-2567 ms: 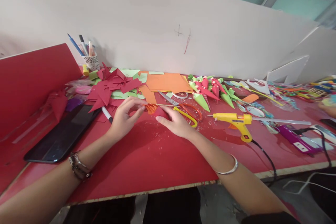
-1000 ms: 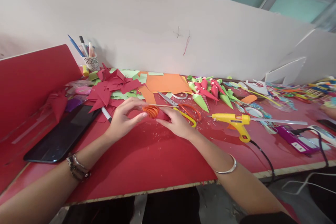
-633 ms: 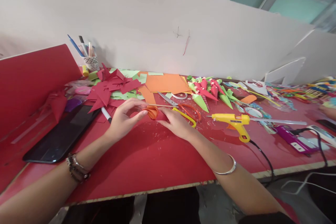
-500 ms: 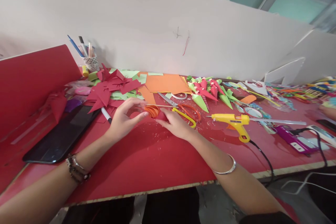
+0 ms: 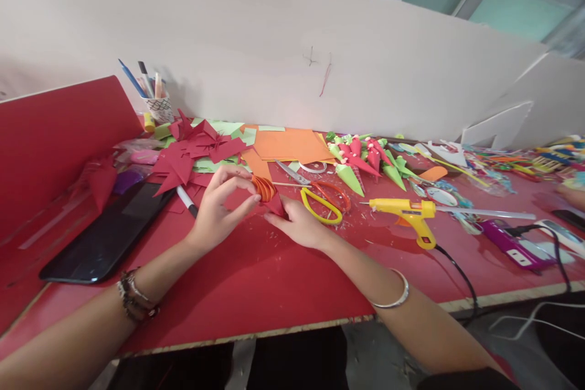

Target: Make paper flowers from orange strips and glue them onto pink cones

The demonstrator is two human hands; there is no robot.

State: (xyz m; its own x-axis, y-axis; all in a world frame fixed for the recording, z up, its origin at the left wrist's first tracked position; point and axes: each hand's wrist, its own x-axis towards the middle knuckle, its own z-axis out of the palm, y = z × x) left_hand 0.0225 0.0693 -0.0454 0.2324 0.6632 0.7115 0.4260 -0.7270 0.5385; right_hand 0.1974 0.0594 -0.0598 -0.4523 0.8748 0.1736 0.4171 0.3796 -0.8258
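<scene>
Orange pleats [image 5: 262, 187]: were probably light, crushable; left hand [image 5: 219, 207] pinched their rim.
Red cone [image 5: 275, 203]: seemed a firmer hold; right hand [image 5: 301, 224] grasped it, behind the front edge of the worktop [image 5: 274, 292].

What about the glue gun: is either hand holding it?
No: the left hand and right hand hold red-and-orange folded paper, while the yellow glue gun lies on the table.

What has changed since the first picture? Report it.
The right hand has lowered slightly, bringing the red cone more into view and uncovering more of the yellow scissor handle. The orange paper has turned, showing rounder folds. The left hand stays on it; phone and glue gun lie unmoved.
</scene>
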